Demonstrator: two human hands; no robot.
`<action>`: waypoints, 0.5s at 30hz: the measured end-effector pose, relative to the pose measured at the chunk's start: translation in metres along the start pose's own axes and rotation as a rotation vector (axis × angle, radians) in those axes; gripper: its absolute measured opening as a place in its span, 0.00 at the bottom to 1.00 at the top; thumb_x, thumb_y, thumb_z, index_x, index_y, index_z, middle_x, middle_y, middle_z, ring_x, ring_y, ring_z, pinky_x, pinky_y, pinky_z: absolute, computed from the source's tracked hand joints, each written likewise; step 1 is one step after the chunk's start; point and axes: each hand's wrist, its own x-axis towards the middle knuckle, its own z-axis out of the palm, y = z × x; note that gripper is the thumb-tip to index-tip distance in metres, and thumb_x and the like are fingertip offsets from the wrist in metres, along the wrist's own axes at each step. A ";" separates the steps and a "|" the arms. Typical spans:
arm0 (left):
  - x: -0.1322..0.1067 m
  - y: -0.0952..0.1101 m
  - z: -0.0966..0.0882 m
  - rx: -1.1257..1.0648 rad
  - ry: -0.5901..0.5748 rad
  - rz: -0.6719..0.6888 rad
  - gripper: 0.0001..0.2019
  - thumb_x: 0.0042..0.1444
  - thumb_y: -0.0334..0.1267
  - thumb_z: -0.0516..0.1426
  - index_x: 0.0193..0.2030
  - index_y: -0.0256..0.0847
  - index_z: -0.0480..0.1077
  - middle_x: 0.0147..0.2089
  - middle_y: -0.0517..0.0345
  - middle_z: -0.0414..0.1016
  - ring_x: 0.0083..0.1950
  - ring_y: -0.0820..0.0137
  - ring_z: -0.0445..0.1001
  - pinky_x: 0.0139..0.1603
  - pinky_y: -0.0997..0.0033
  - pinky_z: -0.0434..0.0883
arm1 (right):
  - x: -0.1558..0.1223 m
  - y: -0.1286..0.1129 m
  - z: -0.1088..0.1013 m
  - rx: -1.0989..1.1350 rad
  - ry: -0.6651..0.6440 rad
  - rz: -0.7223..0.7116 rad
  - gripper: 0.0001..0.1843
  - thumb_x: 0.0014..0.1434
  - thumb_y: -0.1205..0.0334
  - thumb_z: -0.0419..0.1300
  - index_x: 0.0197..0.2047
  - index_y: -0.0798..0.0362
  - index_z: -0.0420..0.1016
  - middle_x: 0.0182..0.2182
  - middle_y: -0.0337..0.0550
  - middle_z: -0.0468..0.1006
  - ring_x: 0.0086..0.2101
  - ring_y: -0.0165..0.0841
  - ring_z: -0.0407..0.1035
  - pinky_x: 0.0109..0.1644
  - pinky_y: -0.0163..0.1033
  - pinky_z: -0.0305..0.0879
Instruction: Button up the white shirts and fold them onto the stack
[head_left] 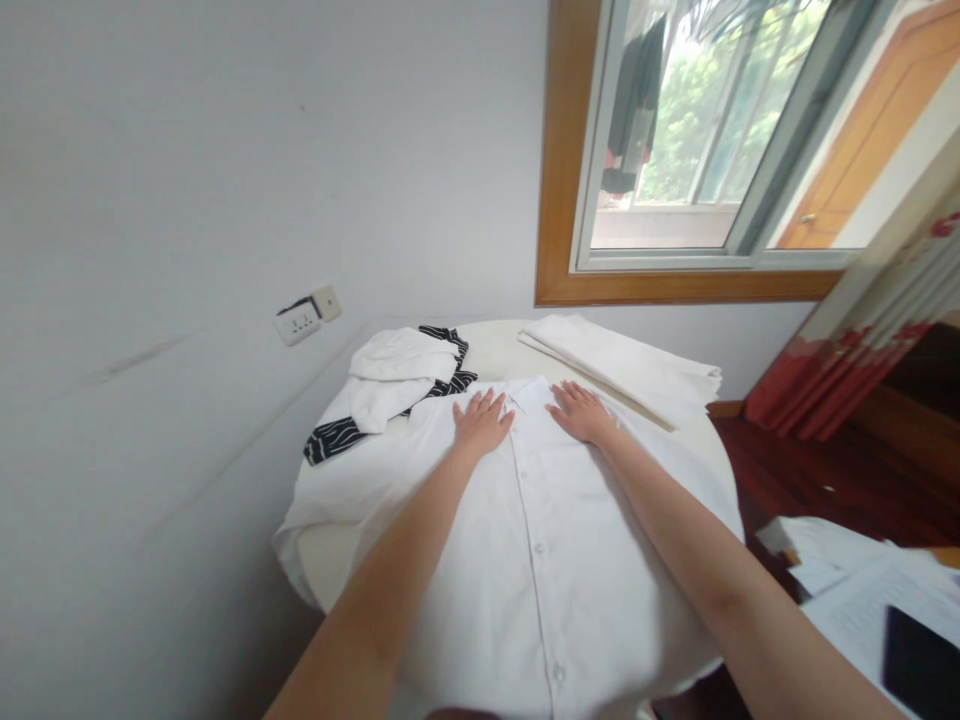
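Observation:
A white button-up shirt (495,560) lies spread front side up over a round table (491,345), its collar at the far end and its button line running toward me. My left hand (482,424) rests flat on the shirt just left of the collar, fingers spread. On the other side of the collar, my right hand (581,410) also lies flat with its fingers apart. Neither hand grips the cloth. One sleeve stretches out to the left and hangs over the table's edge.
Behind my left hand sits a bunched white garment (401,365) with black-and-white striped cloth (337,438). A folded white cloth (622,360) lies at the back right. Papers (862,590) and a dark flat object (922,660) are at lower right. A wall socket (298,322) is at left.

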 end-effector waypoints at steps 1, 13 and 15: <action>-0.001 0.000 0.000 0.001 0.002 -0.002 0.29 0.61 0.57 0.36 0.68 0.55 0.50 0.72 0.62 0.44 0.71 0.60 0.42 0.66 0.36 0.40 | -0.002 0.009 -0.001 -0.009 -0.011 0.021 0.34 0.65 0.41 0.36 0.68 0.47 0.48 0.68 0.44 0.47 0.65 0.38 0.42 0.65 0.46 0.41; -0.001 0.003 -0.002 0.007 0.001 -0.010 0.29 0.62 0.55 0.35 0.68 0.54 0.50 0.72 0.62 0.44 0.71 0.59 0.42 0.66 0.37 0.41 | -0.018 -0.003 -0.028 -0.057 0.115 0.011 0.26 0.63 0.66 0.42 0.63 0.55 0.62 0.63 0.46 0.60 0.63 0.36 0.48 0.66 0.41 0.41; -0.001 0.003 -0.001 0.002 -0.002 -0.009 0.29 0.62 0.55 0.35 0.68 0.54 0.50 0.72 0.62 0.44 0.72 0.59 0.41 0.66 0.37 0.40 | -0.024 -0.025 -0.027 -0.028 0.083 -0.053 0.25 0.65 0.61 0.41 0.64 0.52 0.60 0.64 0.45 0.58 0.63 0.36 0.48 0.65 0.43 0.41</action>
